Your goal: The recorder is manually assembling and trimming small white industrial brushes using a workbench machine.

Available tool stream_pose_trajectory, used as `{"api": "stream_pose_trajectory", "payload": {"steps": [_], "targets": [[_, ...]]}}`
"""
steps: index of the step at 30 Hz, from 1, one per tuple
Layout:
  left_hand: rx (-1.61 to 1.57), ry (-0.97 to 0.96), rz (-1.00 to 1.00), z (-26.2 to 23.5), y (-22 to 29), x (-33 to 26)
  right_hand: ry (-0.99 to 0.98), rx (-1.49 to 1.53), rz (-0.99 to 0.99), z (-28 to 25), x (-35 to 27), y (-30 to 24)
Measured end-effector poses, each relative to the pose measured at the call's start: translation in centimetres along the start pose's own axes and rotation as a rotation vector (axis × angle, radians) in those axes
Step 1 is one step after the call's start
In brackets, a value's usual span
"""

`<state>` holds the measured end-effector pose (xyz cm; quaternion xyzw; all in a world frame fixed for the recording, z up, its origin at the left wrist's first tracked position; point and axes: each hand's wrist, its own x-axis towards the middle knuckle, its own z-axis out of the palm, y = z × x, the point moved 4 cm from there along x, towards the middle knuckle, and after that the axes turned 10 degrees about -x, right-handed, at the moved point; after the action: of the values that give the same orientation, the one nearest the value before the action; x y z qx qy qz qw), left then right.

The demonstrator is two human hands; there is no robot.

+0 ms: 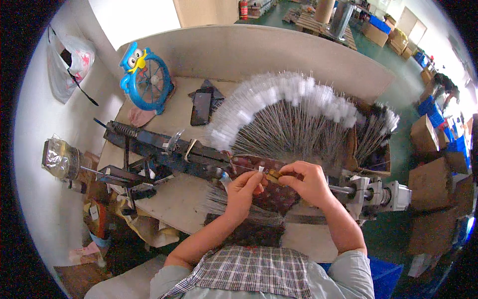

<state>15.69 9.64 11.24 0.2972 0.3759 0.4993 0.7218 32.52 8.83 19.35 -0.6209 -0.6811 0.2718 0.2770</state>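
Note:
Both of my hands meet over a dark red patterned cloth [279, 197] in the middle of the bench. My left hand [241, 195] is closed in a pinch on a thin wire, with a small white bit [261, 169] showing at its fingertips. Between thumb and fingers, my right hand [309, 184] grips a small brass-coloured piece [272, 176], close to the left fingertips. Just beyond the hands, a large fan of thin wire-stemmed brushes [284, 119] with white tufted ends spreads out. Another bundle of fine wires [219, 202] lies beside and under my left wrist.
A long black metal machine [149, 144] runs along the left. To the right is a grey shaft assembly [373, 193]. Farther back are a phone [200, 108] and a blue cartoon-bird fan [149, 82]. A curved panel [259, 52] borders the bench; cardboard boxes [433, 184] stand right.

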Motion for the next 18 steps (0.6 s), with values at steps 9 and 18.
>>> {"api": "stream_pose_trajectory", "payload": {"steps": [9, 18], "targets": [[0.047, 0.004, 0.037, 0.8, -1.0, 0.4, -0.105, 0.306, 0.024, -0.1, -0.3, 1.3], [-0.213, 0.164, -0.022, -1.3, 1.9, -0.6, 0.376, -0.444, -0.347, 2.5, 3.0, -3.9]]}}
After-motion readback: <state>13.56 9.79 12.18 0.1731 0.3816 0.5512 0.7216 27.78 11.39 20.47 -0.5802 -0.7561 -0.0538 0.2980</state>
